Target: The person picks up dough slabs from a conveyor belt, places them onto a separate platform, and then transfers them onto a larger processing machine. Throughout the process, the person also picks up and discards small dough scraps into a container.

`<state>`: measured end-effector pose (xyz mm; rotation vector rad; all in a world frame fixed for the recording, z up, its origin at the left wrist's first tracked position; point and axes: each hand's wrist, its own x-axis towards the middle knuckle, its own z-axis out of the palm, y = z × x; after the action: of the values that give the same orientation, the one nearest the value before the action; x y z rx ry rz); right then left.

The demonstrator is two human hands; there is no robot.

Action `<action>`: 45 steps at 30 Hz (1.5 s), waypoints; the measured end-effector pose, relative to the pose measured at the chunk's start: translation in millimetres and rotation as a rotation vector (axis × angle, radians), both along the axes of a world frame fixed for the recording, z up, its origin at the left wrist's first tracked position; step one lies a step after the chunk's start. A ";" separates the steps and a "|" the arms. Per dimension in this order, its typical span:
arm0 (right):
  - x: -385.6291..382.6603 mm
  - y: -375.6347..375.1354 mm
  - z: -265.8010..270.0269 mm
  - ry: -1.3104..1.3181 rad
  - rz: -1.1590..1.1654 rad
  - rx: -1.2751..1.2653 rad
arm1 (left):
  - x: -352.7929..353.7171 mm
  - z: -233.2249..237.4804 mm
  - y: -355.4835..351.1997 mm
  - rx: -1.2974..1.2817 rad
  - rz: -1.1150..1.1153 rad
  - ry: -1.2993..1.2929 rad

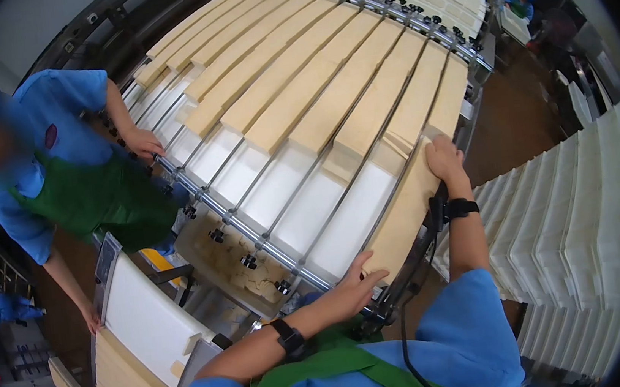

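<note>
A long cream-coloured strip stack [404, 217] of thin sheets lies in the rightmost lane of the slanted rack [270, 245]. My left hand [353, 292] is at its near end, thumb and fingers around the corner. Farther up, my right hand [444, 159] grips the outer edge of the same stack near its far end, with the fingers curled over it. Loose sheet edges [398, 142] stick out beside that end. In the lanes to the left lie several similar cream stacks [317, 89], parted by thin metal rods.
A co-worker [70, 167] in blue with a green apron stands at left, one hand on the rack's bar, the other at a white feed chute [148, 319]. A tub [230, 264] with scraps sits below the rack. Stacked white corrugated trays [563, 203] stand at right.
</note>
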<state>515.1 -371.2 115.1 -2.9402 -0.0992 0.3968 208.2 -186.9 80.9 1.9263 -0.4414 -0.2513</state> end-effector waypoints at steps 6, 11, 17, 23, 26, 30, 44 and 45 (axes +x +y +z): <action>-35.7 24.4 21.6 -0.395 -0.167 -0.185 | 38.9 -18.0 -14.8 -0.120 -0.044 0.067; -17.7 -7.5 -59.8 -0.264 -0.032 -0.119 | 51.3 -26.6 1.9 -0.075 -0.003 -0.280; -52.5 44.7 -16.3 -0.142 0.112 -0.119 | -0.5 15.5 97.2 -0.261 0.430 -0.271; -99.3 124.7 -51.1 -0.143 0.712 0.270 | -84.4 -24.4 175.7 0.137 1.228 -0.370; -162.9 193.8 -34.8 -0.096 0.975 0.419 | -133.6 -45.0 186.6 0.090 1.389 -0.172; -228.5 252.9 -16.9 0.131 1.182 0.479 | -195.1 -38.8 188.6 -0.051 1.380 0.014; -401.6 355.3 -23.1 0.729 1.303 0.651 | -440.4 -73.8 218.0 0.370 2.646 0.139; -417.2 362.9 -18.8 0.713 1.339 0.634 | -456.7 -72.8 222.1 0.373 2.670 0.298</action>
<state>97.9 -8.4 96.3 -1.5779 -1.6766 1.2034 -248.5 35.2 8.1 1.2018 2.3654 1.1293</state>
